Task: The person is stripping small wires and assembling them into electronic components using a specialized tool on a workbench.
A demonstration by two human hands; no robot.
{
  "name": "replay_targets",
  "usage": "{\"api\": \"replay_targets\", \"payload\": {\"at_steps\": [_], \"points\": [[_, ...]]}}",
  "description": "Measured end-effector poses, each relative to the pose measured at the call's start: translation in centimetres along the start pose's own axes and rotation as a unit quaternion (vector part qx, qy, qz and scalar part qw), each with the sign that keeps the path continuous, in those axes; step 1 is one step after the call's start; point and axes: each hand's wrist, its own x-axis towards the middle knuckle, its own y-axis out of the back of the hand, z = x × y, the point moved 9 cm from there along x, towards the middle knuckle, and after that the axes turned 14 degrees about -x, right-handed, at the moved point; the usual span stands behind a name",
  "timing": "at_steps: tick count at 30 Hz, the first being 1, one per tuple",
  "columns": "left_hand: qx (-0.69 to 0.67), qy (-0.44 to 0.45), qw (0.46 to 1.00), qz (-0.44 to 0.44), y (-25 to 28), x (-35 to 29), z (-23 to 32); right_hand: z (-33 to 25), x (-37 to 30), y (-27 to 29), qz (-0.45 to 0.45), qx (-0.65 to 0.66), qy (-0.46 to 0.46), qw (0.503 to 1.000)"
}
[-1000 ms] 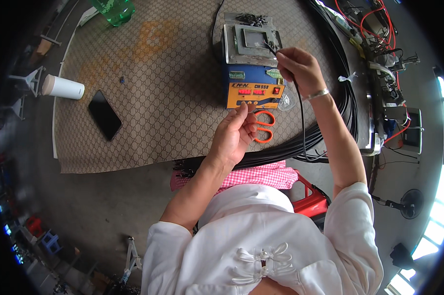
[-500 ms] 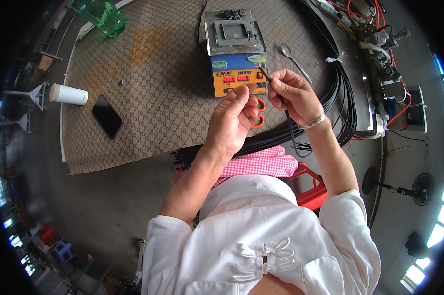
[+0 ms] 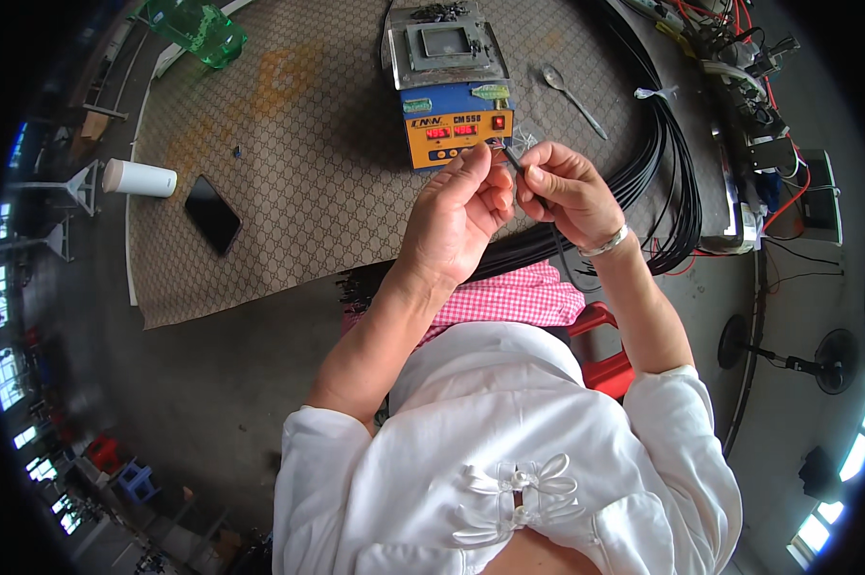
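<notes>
My right hand (image 3: 569, 195) pinches a black cable (image 3: 513, 156) close to its end; the rest of the cable hangs down below the palm. Thin wires (image 3: 496, 145) show at the cable's tip. Against them, my left hand (image 3: 455, 216) holds its thumb and forefinger closed, palm turned up. The fingertips partly hide the wires. Just beyond both hands stands a blue and orange solder pot (image 3: 456, 96) with a lit red display and a metal tray on top.
A thick coil of black cables (image 3: 677, 182) curves round the table's right side. A spoon (image 3: 574, 102) lies behind my right hand. On the left are a phone (image 3: 212, 215), a white tumbler (image 3: 143, 179) and a green bottle (image 3: 203, 34). A red stool (image 3: 610, 369) stands below the table.
My left hand has come up to the cable's tip, where the wires now show. The orange scissor handles seen between the hands are out of sight. The view has shifted slightly.
</notes>
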Motion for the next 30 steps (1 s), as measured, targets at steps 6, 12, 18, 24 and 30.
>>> {"api": "replay_targets", "payload": {"at_steps": [6,12,18,24,30], "points": [[0.024,-0.023,0.999,0.016,0.4,-0.2,0.1,0.6,-0.2,-0.5,-0.024,0.061,-0.008,0.998],[0.149,-0.106,0.983,0.014,0.9,-0.2,0.2,2.6,-0.7,-0.6,0.031,0.081,-0.015,0.996],[0.129,-0.105,0.986,0.030,2.8,-0.8,0.7,4.2,-0.6,0.0,0.092,0.002,-0.031,0.995],[0.051,-0.065,0.996,0.044,4.8,-2.5,1.3,4.2,0.7,0.0,0.104,-0.659,0.200,0.718],[0.047,-0.086,0.991,0.095,6.1,-3.5,2.1,8.2,2.4,0.2,0.069,-0.762,0.176,0.620]]}}
